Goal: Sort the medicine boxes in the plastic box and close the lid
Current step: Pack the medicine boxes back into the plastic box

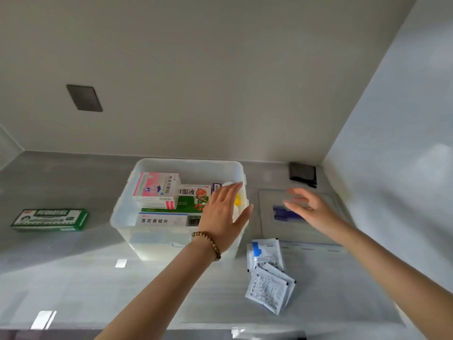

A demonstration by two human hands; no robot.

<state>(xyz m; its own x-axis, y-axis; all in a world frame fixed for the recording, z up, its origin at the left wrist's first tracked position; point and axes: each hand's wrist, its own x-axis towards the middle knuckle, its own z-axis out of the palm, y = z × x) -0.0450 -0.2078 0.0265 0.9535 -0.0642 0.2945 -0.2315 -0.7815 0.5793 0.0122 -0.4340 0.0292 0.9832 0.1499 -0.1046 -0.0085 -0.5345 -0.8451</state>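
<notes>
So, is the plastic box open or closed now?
Open. The plastic box stands uncovered; its lid lies flat on the counter beside it.

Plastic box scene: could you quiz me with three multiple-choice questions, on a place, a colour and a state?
1. Relative to the plastic box, the green medicine box is: A inside; B left, on the counter; C behind.
2. The topmost box inside is: A pink; B black; C orange.
3. The lid is: A clipped on; B flat on the counter, right of the box; C standing upright.
Answers: B, it lies alone on the counter; A, pink face showing; B, the box stands open.
</notes>
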